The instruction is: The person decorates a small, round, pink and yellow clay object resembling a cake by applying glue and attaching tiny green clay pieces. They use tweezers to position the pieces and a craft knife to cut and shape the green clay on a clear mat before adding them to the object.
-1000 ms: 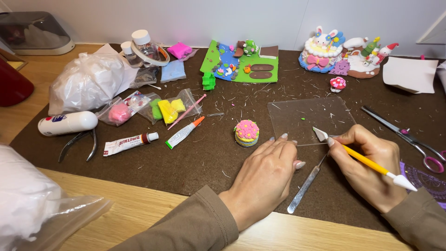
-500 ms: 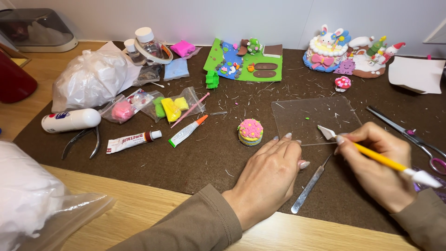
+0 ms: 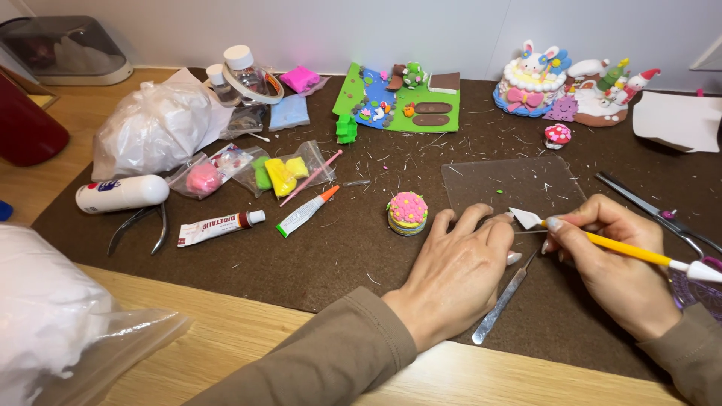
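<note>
My left hand (image 3: 457, 272) lies flat, palm down, on the dark brown felt mat (image 3: 248, 256), fingertips at the near edge of a clear plastic sheet (image 3: 511, 184). My right hand (image 3: 620, 263) grips a yellow-handled sculpting tool (image 3: 602, 242); its white spade tip touches the sheet's front edge beside my left fingers. A small round clay cake (image 3: 407, 213), pink on top with striped sides, stands just left of my left hand. A metal sculpting tool (image 3: 502, 301) lies on the mat between my hands.
Scissors (image 3: 662, 214) lie at right. Glue tubes (image 3: 220, 227), pliers (image 3: 137, 225), a white bottle (image 3: 122, 194) and clay bags (image 3: 256, 171) sit at left. A green clay scene (image 3: 398, 101), a bunny cake model (image 3: 538, 79) and a mushroom (image 3: 557, 135) stand behind. White plastic bags (image 3: 150, 128) lie at left.
The view shifted slightly. My left hand slid a little forward to the sheet's edge, and the tool tip stays at that edge.
</note>
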